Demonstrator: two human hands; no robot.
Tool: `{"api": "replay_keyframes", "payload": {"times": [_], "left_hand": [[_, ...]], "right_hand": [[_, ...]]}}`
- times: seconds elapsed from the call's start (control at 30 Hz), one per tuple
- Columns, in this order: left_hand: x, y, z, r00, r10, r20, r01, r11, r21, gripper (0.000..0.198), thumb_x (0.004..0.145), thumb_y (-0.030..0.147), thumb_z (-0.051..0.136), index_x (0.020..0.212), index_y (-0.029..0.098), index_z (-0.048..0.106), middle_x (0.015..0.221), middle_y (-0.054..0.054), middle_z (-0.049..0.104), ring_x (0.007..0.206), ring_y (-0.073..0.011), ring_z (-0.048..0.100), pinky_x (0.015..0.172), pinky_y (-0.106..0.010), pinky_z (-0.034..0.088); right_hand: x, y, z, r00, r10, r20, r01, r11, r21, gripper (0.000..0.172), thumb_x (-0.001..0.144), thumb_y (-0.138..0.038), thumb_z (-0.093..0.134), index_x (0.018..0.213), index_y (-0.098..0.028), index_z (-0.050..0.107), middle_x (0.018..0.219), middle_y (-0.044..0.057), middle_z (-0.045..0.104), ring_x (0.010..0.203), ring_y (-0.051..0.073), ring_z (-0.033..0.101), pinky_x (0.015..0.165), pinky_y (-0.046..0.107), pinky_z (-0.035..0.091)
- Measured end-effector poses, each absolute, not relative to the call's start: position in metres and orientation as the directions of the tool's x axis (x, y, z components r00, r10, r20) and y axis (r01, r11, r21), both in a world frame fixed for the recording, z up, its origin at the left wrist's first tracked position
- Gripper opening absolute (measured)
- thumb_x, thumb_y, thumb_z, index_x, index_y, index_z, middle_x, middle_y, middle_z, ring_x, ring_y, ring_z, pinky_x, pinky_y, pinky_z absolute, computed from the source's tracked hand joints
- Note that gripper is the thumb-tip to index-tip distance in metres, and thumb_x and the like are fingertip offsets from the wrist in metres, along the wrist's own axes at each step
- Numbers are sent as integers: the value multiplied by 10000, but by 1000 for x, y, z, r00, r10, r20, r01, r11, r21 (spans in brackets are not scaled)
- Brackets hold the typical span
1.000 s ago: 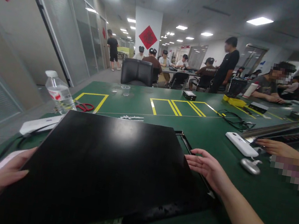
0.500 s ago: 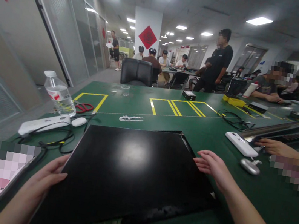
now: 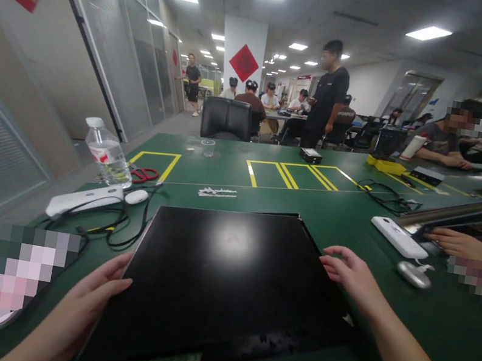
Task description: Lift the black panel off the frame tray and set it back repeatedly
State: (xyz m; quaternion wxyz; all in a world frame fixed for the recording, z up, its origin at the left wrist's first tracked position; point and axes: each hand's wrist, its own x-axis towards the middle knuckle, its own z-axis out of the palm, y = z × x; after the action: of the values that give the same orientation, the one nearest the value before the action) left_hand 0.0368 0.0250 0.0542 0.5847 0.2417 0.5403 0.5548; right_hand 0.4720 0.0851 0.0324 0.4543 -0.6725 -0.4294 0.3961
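A large flat black panel (image 3: 224,282) lies on the green table (image 3: 320,206) right in front of me. My left hand (image 3: 83,308) rests against the panel's left edge, thumb over the rim and fingers below it. My right hand (image 3: 352,276) lies at the panel's right edge with fingers stretched out and apart, touching the rim. A strip of green circuit board shows along the panel's near edge.
Left of the panel are a white power strip (image 3: 83,200), tangled black cables (image 3: 117,227), a white mouse (image 3: 136,196), red scissors (image 3: 144,175) and a water bottle (image 3: 107,152). To the right, another person's hand (image 3: 459,243), a white device (image 3: 400,238) and a silver mouse (image 3: 414,274).
The black panel came down from a raised tilt to lie flat on the table, shifting right. My left hand followed its left edge inward; my right hand stayed at the right edge.
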Motion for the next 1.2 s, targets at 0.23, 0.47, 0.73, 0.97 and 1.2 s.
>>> {"api": "replay_keyframes", "payload": {"times": [0.23,0.47,0.73,0.97,1.2], "left_hand": [[43,23,61,-240,880,-409,-379,303,874,737,576,64,810,1281,220,665,1205,-96,758,1011,-360,729,812,-385,603],[43,22,62,-228,872,-433,-366,336,868,797,560,72,828,1317,241,641,1145,-84,784,947,-354,750,762,-364,619],[37,23,56,-207,879,-429,-354,342,871,805,587,96,827,1343,268,612,1172,-78,774,918,-358,757,771,-411,625],[32,25,50,-181,895,-408,-368,323,872,770,544,123,895,1267,257,668,1171,-81,774,1017,-371,723,857,-418,600],[25,30,38,-110,914,-391,-427,312,849,858,575,144,904,1361,278,586,1297,-97,709,1089,-369,691,920,-439,570]], "right_hand": [[477,87,17,277,961,14,515,-136,-846,279,741,-402,617,960,-234,662,808,28,750,723,190,671,666,304,496],[471,83,23,254,966,49,661,-137,-738,228,766,-391,568,920,-264,678,870,15,769,834,215,698,736,315,473],[469,81,26,227,971,71,717,-117,-687,223,767,-374,557,912,-266,687,872,9,769,830,206,703,733,303,482],[465,79,26,209,971,114,695,-65,-716,212,745,-361,561,880,-269,697,903,15,769,863,207,708,757,301,502],[462,78,26,198,976,95,774,-96,-626,225,764,-360,559,909,-293,717,938,-5,768,881,209,705,772,318,496]]}}
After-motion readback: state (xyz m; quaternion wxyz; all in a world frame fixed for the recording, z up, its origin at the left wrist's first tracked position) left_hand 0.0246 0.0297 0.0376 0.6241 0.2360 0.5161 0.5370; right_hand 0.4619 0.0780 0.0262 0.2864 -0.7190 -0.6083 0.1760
